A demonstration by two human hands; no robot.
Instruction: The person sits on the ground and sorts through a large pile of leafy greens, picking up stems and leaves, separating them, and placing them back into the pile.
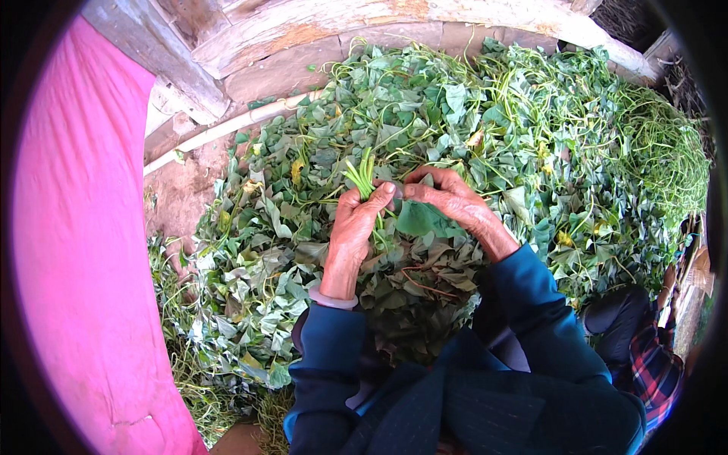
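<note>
Clasping stems [360,174] in left grip [358,216], pinching leaf [417,218] in right grip [453,199], above vines [470,106] heaped across reddish floor [178,201], near pink cloth [91,250] and timber [296,39].

Left grip [359,216] clenched, right grip [449,200] curled beside

The head view looks steeply down from the wearer's head, fisheye-wide and upright; it faces past the left hand [355,224] and right hand [453,200], both near the lens and central, over the leafy vine heap [425,114] toward a wooden beam [364,32]; a dark round rim crops the corners.
</note>
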